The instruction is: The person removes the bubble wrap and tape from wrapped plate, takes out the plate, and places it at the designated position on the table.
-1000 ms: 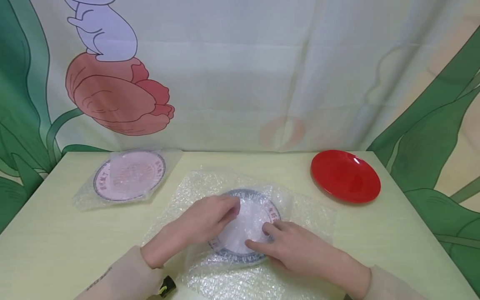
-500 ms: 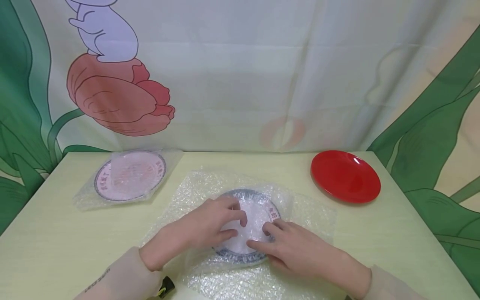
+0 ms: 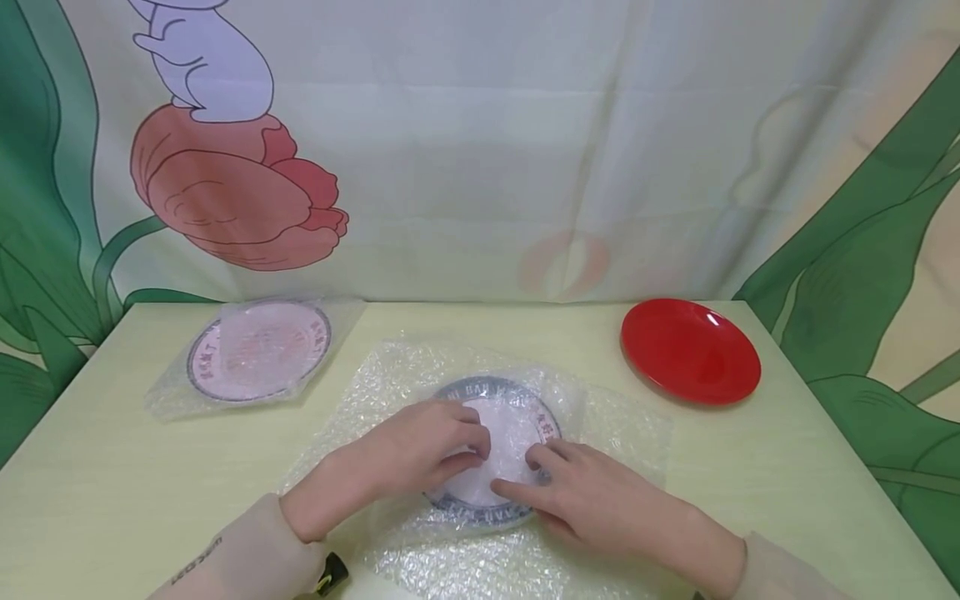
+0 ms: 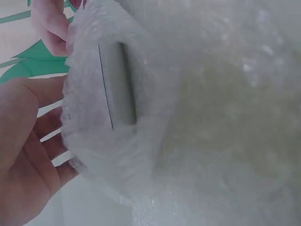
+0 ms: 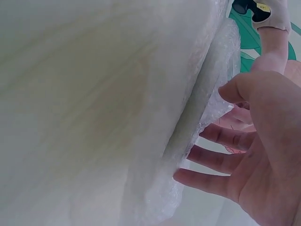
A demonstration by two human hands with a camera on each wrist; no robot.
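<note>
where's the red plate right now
In the head view, the red plate lies near the far right corner of the table, beyond the right hand and right of the bubble wrap.

Beyond the left fingers (image 3: 472,433), off to their left, a patterned plate (image 3: 258,350) lies in clear wrap, with reddish lettering around it. A glossy red plate (image 3: 690,352) sits past the right fingers (image 3: 521,493), further right. The pale yellow-green table (image 3: 112,500) spreads out either side of them. Behind, well apart from the fingers, hangs a creased cloth (image 3: 465,183), printed with a white animal (image 3: 213,67) perched on a reddish flower (image 3: 232,200), and big green leaves (image 3: 847,292) flanking both sides.
</note>
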